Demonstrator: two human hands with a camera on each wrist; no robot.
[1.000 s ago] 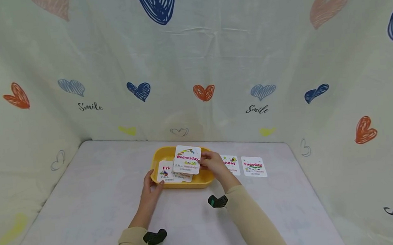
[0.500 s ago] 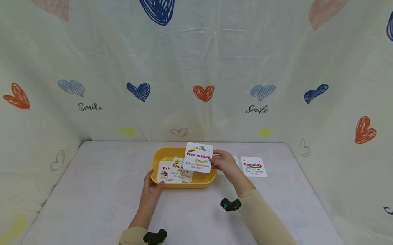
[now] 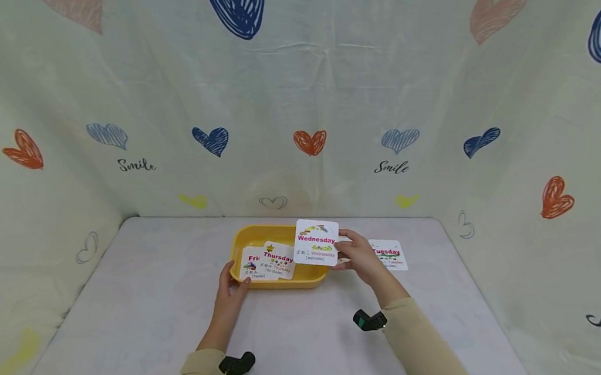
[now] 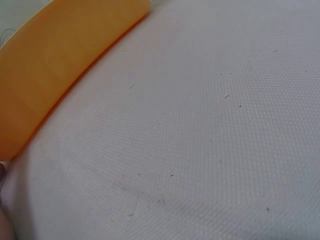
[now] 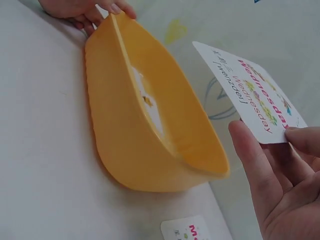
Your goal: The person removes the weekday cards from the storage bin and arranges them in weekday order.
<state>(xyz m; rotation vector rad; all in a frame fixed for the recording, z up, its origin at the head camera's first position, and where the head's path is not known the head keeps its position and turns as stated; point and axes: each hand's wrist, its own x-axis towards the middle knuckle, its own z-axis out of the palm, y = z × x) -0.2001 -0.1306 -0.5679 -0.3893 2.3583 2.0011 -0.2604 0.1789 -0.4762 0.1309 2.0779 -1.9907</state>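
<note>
In the head view, my right hand (image 3: 363,260) pinches the white Wednesday card (image 3: 316,243) by its right edge. The card is raised, its printed face toward me, over the right part of the yellow tray (image 3: 307,277). My left hand (image 3: 231,292) holds the tray at its left front corner, thumb at the rim. A Thursday card (image 3: 278,261) lies in the tray, partly over a card lettered "Fri" (image 3: 254,266). The right wrist view shows thumb and fingers on the Wednesday card (image 5: 255,95), clear of the tray wall (image 5: 120,130).
On the white table (image 3: 302,340), a Tuesday card (image 3: 390,256) lies right of my right hand, partly covered by it. Another card (image 5: 186,229) lies near the tray's right end, mostly hidden in the head view. A heart-printed curtain (image 3: 335,90) stands behind the table.
My right hand has carried the Wednesday card rightward, uncovering the Thursday card and now covering the card beside the tray and part of Tuesday. The left hand and tray stay in place.
</note>
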